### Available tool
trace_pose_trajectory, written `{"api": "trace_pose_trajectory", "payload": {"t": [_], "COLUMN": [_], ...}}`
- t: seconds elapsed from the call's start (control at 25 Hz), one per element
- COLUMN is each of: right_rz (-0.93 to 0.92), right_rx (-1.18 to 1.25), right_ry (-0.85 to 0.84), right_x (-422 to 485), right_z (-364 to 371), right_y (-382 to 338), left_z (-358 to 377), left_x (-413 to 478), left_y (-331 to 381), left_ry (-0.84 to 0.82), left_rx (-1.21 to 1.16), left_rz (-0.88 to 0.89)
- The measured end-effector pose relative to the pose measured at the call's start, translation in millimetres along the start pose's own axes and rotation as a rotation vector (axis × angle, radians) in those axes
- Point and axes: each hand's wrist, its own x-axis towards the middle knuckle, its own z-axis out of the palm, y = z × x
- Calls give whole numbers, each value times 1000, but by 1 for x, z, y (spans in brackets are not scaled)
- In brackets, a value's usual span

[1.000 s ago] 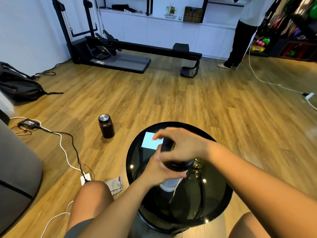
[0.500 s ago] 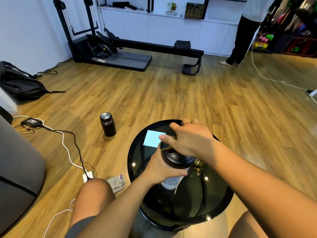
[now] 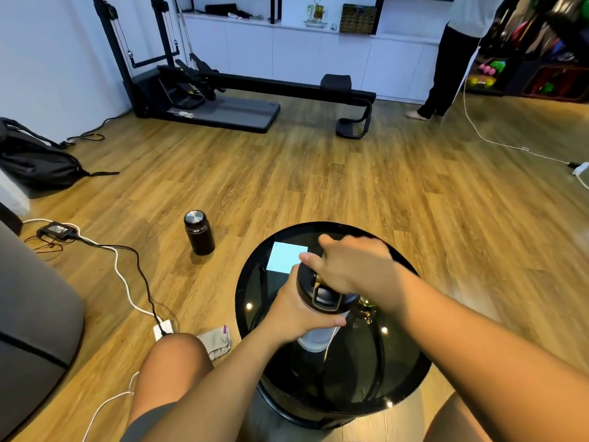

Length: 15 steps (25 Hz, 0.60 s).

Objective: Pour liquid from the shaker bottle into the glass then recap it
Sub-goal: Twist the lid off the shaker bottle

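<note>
Shifting across the black lid (image 3: 322, 290) over the last second, the right hand (image 3: 353, 266) has gone from cupping the cap squarely to sitting more to its far right side, fingers loosely curled over the top, so the lid's front latch and loop now show. That reads as a twist in progress, though whether it is loosening or tightening I cannot tell. The left hand (image 3: 298, 309) has stayed wrapped firmly around the upper body of the shaker bottle (image 3: 314, 338), which stands upright near the middle of the round black glass table (image 3: 411, 371). Just beside the bottle, behind the right wrist, a small glass (image 3: 366, 309) with what looks like a gold pattern peeks out; its contents are hidden, so how far the pour has got is unclear.

On the table's far side lies a pale blue card (image 3: 285, 256). The glossy top reflects ceiling lights. Around it is a wood-plank floor with a dark steel flask (image 3: 199, 232) standing to the left, a white cable (image 3: 124, 282) and charger, a crumpled cloth (image 3: 216, 341), a black backpack (image 3: 38, 164), a black exercise machine (image 3: 223, 97) by the wall, and another person (image 3: 452, 55) standing at the back
</note>
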Motion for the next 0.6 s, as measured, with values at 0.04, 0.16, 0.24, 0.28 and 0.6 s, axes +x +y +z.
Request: {"api": "trace_pose_trajectory", "payload": {"t": [0.04,0.16,0.24,0.28,0.6], "right_rz": [1,-269,-396,-377,-338], "right_rx": [21,224,301,291,134], "right_ry": [-51,-161,-171,-121,-88], "right_x": [0,-2,-5,-4,-4], "right_z": [5,-2,-8,-9,2], "right_y": [-4,-7,-3,-1,-11], "left_z": [0,-2,0,0,-1], "left_x": [0,1,2,2,3], "left_y": [-1,-1,-1,0,-4], "left_ry": [-4,-12,-18,-11,-35], "left_rx": [-5,-3,11,13,9], "left_rz": [2,19,28,26,-9]}}
